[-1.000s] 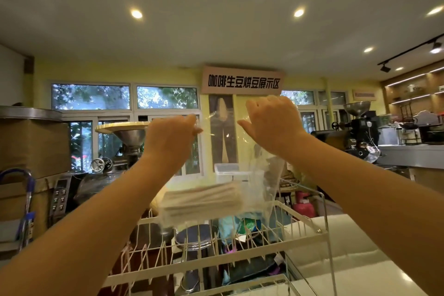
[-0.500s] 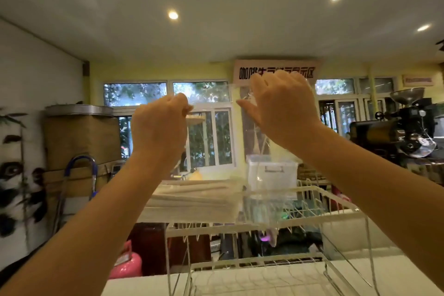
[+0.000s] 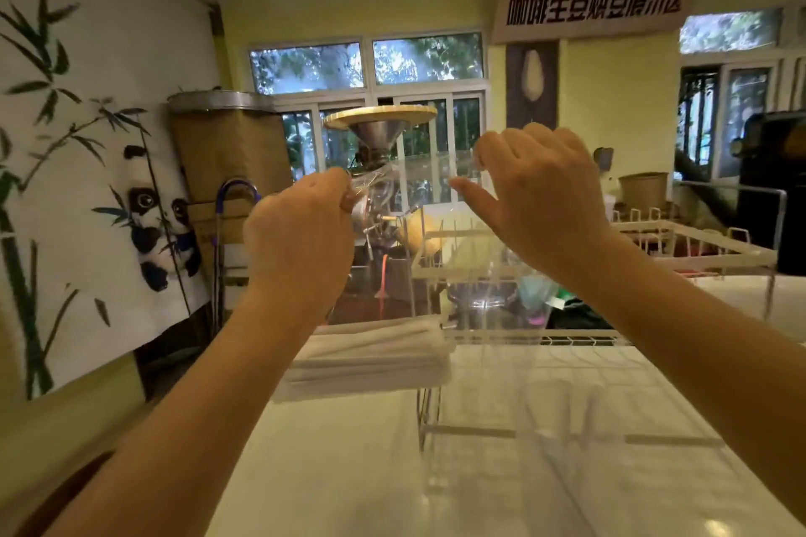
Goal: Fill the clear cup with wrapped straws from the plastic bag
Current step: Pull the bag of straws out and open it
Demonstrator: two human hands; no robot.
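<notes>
A clear plastic bag (image 3: 440, 240) hangs in the air in front of me, above the white counter. My left hand (image 3: 301, 240) pinches the bag's upper left edge. My right hand (image 3: 536, 201) pinches its upper right edge between thumb and fingers. A bundle of paper-wrapped straws (image 3: 370, 355) lies sideways in the bottom of the bag. I see no clear cup in this view.
A white wire dish rack (image 3: 567, 336) stands on the white counter (image 3: 436, 471) just behind the bag. A metal funnel machine (image 3: 377, 135) and a brown barrel (image 3: 227, 144) stand further back. A panda mural (image 3: 87, 144) covers the left wall.
Both hands have come lower with the bag, and the view has tilted down and swung left. The counter top and the panda wall now show.
</notes>
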